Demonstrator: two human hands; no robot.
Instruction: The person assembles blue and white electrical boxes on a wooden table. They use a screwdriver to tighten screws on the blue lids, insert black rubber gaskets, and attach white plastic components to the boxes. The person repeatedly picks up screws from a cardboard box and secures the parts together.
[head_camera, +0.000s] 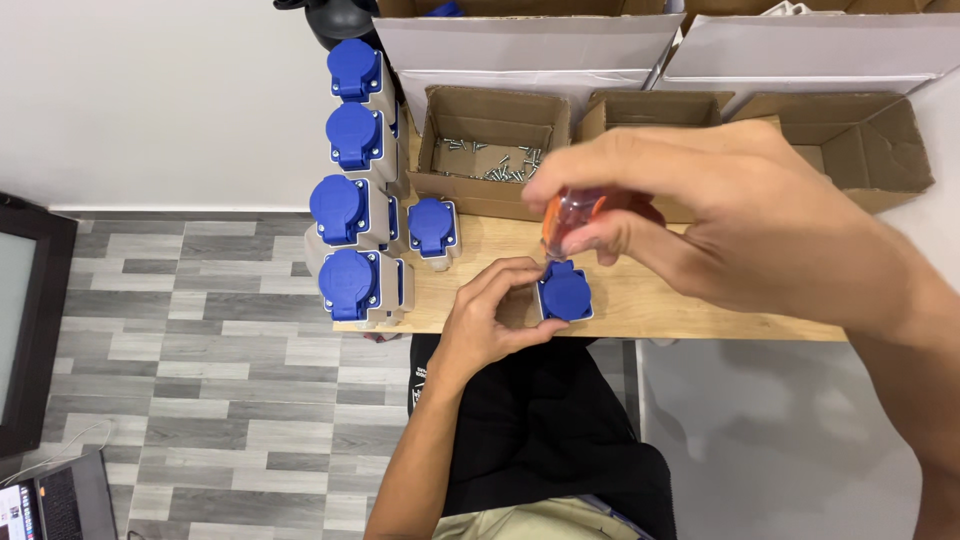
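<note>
Finished blue-lidded socket units (355, 190) stand stacked along the table's (680, 310) left edge, one more (433, 228) just beside them. My left hand (490, 320) closes its grip on the socket in work (566, 296) at the front edge. My right hand (720, 215) grips the orange-handled screwdriver (572, 218) upright above it. Loose screws (490, 160) remain in the box behind, so I judge fastening unfinished.

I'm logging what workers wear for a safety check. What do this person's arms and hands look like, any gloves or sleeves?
Both the left hand and the right hand are bare: no gloves, rings or watch visible. Both forearms are uncovered, with no sleeves in view.
</note>
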